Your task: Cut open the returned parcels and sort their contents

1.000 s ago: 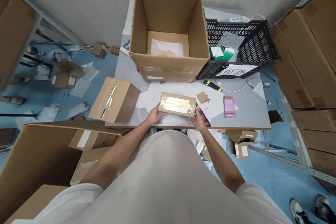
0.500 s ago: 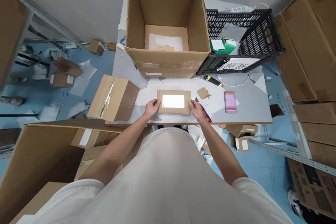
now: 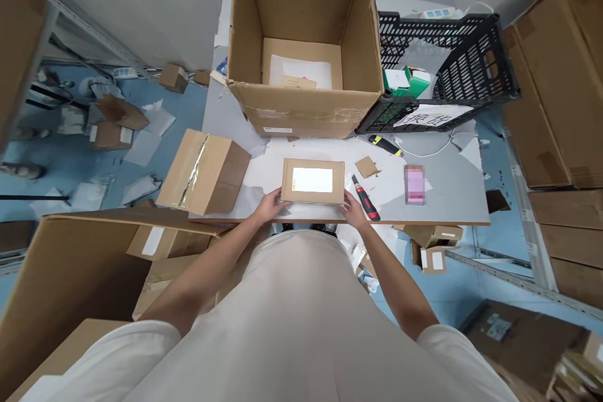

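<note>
A small flat cardboard box (image 3: 337, 181) lies on the table in front of me, with a white label (image 3: 311, 179) facing up. My left hand (image 3: 270, 206) holds its lower left corner, fingers reaching toward the underside. At the lower right corner, my right hand (image 3: 353, 210) grips it the same way. The fingertips of both hands are partly hidden by the box. Just right of my right hand lies a red and black utility knife (image 3: 366, 198). A torn scrap of cardboard (image 3: 367, 167) sits beyond the knife.
A large open carton (image 3: 308, 114) stands behind, holding papers. Beside it is a black plastic crate (image 3: 494, 85) with green boxes. A taped carton (image 3: 207, 173) rests at left, a yellow and black cutter (image 3: 385, 145) and a pixelated pink item (image 3: 414, 184) at right. An open carton (image 3: 80, 264) stands lower left.
Both hands have slid from the box's sides down to its near corners. The box's near edge looks slightly raised or thicker. The utility knife is now fully uncovered by my right hand.
</note>
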The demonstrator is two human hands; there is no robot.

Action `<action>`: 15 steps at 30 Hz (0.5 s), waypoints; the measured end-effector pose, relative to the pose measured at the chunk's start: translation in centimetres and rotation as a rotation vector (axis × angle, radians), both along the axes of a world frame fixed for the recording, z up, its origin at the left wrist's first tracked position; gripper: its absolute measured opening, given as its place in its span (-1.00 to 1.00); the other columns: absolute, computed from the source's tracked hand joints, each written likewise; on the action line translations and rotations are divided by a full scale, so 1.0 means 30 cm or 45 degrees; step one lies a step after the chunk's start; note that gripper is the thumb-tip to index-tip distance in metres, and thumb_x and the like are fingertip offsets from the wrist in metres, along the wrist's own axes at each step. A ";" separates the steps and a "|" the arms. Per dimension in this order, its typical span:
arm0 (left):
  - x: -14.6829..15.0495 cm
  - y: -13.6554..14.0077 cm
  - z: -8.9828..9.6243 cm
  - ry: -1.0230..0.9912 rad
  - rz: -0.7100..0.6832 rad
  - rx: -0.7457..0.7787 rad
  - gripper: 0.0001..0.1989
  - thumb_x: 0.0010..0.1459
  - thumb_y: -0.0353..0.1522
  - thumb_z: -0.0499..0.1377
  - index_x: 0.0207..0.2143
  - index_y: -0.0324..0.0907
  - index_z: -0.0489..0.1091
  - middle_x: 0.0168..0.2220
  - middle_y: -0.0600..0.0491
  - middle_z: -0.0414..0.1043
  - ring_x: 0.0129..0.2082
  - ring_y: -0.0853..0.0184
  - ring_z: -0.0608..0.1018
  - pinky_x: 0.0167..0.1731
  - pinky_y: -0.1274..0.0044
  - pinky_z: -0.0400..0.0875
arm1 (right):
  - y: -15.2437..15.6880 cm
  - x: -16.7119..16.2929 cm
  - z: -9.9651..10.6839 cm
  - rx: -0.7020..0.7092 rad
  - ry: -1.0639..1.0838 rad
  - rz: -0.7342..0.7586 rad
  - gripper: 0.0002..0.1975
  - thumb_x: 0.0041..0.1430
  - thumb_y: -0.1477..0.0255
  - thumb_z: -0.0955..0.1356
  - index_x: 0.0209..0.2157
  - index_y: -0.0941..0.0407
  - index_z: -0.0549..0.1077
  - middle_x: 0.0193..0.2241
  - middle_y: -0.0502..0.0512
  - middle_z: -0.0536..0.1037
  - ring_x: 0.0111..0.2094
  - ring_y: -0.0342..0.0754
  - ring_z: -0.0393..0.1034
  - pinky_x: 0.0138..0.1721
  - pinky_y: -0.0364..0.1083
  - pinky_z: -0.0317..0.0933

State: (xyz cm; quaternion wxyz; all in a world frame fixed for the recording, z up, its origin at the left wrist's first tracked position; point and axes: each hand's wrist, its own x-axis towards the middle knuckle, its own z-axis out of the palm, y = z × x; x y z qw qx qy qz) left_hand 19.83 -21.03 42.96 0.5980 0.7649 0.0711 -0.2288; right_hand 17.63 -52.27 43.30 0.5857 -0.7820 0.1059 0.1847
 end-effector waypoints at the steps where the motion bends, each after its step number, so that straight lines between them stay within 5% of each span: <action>1: 0.001 -0.007 0.002 0.000 0.013 -0.007 -0.14 -0.26 -0.03 0.35 0.09 -0.25 0.30 0.08 -0.16 0.39 0.06 0.09 0.45 0.12 0.27 0.27 | 0.009 0.005 0.006 0.005 0.005 -0.007 -0.30 -0.02 0.41 0.36 0.21 0.03 0.18 0.14 0.21 0.35 0.09 0.04 0.33 0.01 0.10 0.28; 5: 0.009 -0.021 0.060 -0.043 0.066 0.060 -0.29 -0.16 -0.02 0.29 -0.01 -0.27 0.37 -0.07 -0.14 0.49 -0.10 0.15 0.53 -0.04 0.32 0.40 | 0.014 0.032 0.061 -0.008 -0.050 -0.046 -0.40 0.06 0.26 0.34 0.15 0.08 0.27 0.07 0.23 0.41 -0.06 0.03 0.41 -0.06 0.05 0.32; 10: 0.040 -0.032 0.157 -0.250 0.112 0.276 -0.51 0.05 -0.03 0.13 -0.21 -0.28 0.46 -0.30 -0.06 0.48 -0.33 0.29 0.50 -0.26 0.44 0.43 | -0.019 0.076 0.145 -0.312 -0.239 -0.003 -0.49 0.20 0.07 0.18 -0.08 0.15 0.47 -0.16 0.24 0.51 -0.15 0.05 0.40 -0.06 0.05 0.27; 15: 0.062 -0.059 0.141 -0.263 0.035 0.439 -0.54 0.06 -0.06 0.12 -0.21 -0.25 0.48 -0.28 -0.05 0.45 -0.35 0.30 0.46 -0.28 0.46 0.40 | 0.003 0.107 0.145 -0.538 -0.216 0.032 -0.36 0.24 0.00 0.06 -0.12 0.18 0.49 -0.22 0.27 0.51 -0.12 0.10 0.36 0.01 0.10 0.18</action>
